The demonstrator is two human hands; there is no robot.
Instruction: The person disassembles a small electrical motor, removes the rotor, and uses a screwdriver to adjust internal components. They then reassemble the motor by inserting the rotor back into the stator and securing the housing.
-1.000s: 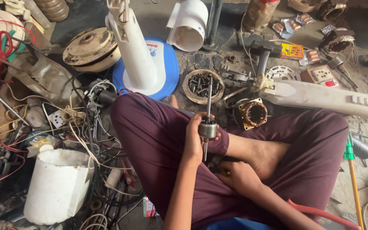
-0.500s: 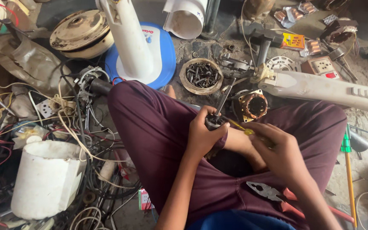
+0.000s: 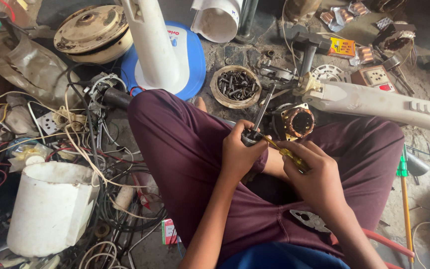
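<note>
I sit cross-legged in maroon trousers on a cluttered floor. My left hand (image 3: 238,153) grips a small metal rotor with a long shaft (image 3: 260,113) that points up and away from my lap. My right hand (image 3: 310,172) holds a yellow-handled screwdriver (image 3: 284,152), its tip touching the rotor beside my left fingers. Pliers with red handles (image 3: 310,219) lie on my right thigh, just under my right wrist.
A round tin of screws and bolts (image 3: 235,86) and a copper-wound motor stator (image 3: 297,121) lie ahead of my knees. A white fan stand on a blue base (image 3: 161,50), a long white fan housing (image 3: 374,102), a white bucket (image 3: 51,206) and tangled wires (image 3: 83,139) surround me.
My right hand has come up from my lap holding the yellow screwdriver and brought its tip to the rotor. The rotor shaft has tilted. The pliers now lie on my thigh.
</note>
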